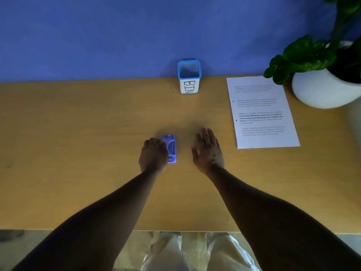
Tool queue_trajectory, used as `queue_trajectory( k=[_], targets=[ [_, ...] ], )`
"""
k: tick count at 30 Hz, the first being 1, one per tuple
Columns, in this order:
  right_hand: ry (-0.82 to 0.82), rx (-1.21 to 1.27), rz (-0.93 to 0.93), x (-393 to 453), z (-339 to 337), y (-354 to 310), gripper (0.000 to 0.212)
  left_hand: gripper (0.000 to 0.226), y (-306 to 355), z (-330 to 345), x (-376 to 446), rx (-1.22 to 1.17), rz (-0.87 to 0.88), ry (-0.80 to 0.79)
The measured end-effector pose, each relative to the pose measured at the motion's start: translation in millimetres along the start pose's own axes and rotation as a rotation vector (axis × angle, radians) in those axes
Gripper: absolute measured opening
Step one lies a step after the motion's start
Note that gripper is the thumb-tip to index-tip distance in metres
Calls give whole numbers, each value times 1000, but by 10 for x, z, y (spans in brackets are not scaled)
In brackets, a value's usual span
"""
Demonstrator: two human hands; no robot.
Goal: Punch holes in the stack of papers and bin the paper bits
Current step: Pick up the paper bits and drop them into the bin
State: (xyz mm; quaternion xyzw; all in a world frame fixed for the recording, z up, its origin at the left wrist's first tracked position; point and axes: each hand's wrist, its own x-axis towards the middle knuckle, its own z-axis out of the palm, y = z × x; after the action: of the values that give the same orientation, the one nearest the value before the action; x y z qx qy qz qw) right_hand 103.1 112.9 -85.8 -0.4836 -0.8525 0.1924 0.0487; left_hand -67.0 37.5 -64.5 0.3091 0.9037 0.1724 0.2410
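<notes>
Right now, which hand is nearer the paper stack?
Right. The right hand lies open on the table, apart from the paper stack, to its left. The left hand is farther left, on the hole punch.

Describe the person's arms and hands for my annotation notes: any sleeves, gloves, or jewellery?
Both forearms are bare as far as the picture shows, with no sleeves in view. The left hand and right hand wear no gloves, and I see no watch, bracelet or ring, though the dim light could hide small details.
</notes>
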Motion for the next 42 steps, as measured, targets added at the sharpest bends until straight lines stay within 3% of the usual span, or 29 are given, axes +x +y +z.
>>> queue_trajectory(
  k=[26,42],
  targets=[
    [19,-152,52,-72,366,-58,59,34,-126,-60,126,-110,-2,211],
    [6,-186,64,-66,376,-53,62,46,-1045,-769,685,31,-95,326]
  ],
)
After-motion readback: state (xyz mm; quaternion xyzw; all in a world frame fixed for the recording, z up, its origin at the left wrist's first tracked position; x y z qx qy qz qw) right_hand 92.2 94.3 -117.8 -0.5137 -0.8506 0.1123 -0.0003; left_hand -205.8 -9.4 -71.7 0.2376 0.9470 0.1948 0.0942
